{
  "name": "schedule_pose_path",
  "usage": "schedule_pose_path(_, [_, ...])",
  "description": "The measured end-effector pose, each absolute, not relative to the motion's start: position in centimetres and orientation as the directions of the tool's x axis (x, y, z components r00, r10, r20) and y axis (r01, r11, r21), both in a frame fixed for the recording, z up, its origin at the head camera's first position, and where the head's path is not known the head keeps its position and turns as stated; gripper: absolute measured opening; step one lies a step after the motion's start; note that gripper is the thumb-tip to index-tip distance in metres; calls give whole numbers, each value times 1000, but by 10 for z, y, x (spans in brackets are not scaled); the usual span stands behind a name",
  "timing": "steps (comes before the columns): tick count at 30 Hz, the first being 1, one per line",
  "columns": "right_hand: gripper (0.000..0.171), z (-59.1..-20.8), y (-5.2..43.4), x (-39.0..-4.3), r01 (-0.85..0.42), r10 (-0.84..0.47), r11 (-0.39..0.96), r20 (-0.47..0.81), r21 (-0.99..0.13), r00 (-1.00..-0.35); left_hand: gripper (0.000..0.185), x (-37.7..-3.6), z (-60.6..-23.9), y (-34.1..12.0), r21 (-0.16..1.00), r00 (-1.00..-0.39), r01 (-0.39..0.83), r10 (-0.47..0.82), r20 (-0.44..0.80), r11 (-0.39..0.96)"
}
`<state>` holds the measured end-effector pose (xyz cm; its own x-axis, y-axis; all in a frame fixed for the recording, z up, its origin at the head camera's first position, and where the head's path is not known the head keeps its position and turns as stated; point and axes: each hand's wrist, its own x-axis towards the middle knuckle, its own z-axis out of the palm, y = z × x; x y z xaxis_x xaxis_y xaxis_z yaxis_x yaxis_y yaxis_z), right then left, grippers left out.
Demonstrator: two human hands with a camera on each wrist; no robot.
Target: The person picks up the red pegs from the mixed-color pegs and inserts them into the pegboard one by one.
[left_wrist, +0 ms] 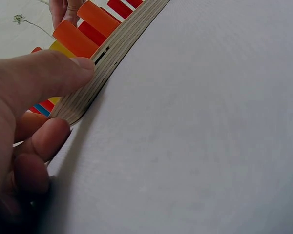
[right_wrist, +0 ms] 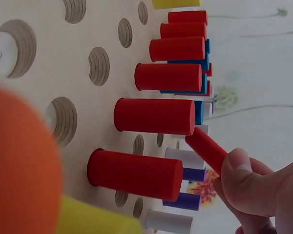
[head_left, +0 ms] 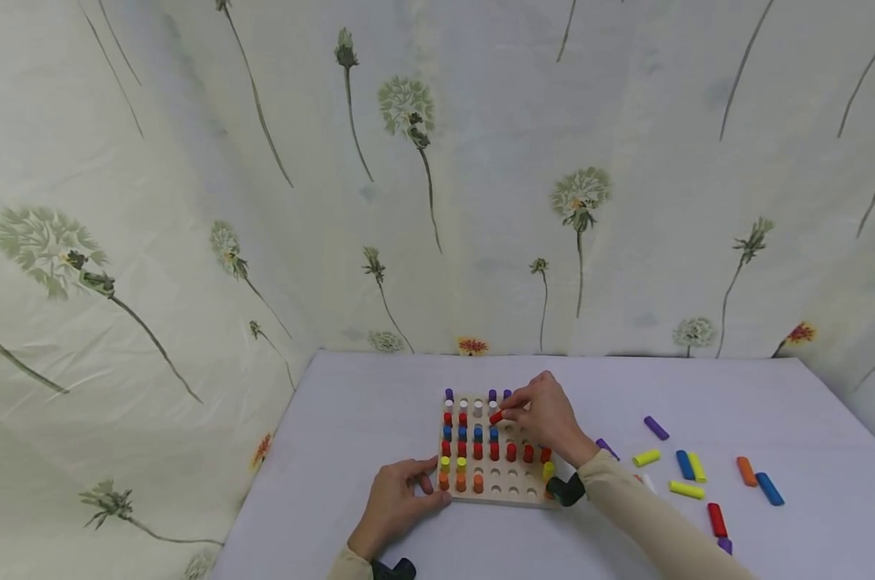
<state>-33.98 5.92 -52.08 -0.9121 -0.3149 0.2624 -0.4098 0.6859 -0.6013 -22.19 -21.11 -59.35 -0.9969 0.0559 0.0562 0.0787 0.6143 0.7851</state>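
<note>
Two hands work at a wooden pegboard (head_left: 506, 493) sitting low and centre in the head view, on a pale grey table (head_left: 698, 387). The right hand (head_left: 546, 415) has its fingertips curled round a red peg (head_left: 496, 416), pinching it tilted over the upper rows of the board; the right wrist view shows the same peg (right_wrist: 206, 149) held slantwise just beside the standing red pegs (right_wrist: 154, 116). The left hand (head_left: 396, 503) lies at the board's lower left corner, thumb (left_wrist: 49, 73) pressed on the plywood edge (left_wrist: 105, 58), fingers loosely bent on the table, gripping nothing. Loose pegs (head_left: 687, 466), yellow, blue, purple, orange and red, lie scattered right of the board.
</note>
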Motion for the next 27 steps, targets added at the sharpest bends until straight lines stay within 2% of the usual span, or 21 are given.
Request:
schedule_pose_path(11, [2,-524,47,-342,-425,-385,680,203,-598,-900,58,-221,-597,-217,771,-992,126,75,101,624])
schedule_pose_path(18, [9,-517,47,-346,-468,-436,702,196,-537,-878,58,-223,-597,-216,788,-991,134,86,103,601])
schedule_pose_path(27, [8,-514,39,-352,-461,-445,734,159,-499,-881,58,-224,-599,-215,799,-992,122,91,85,589])
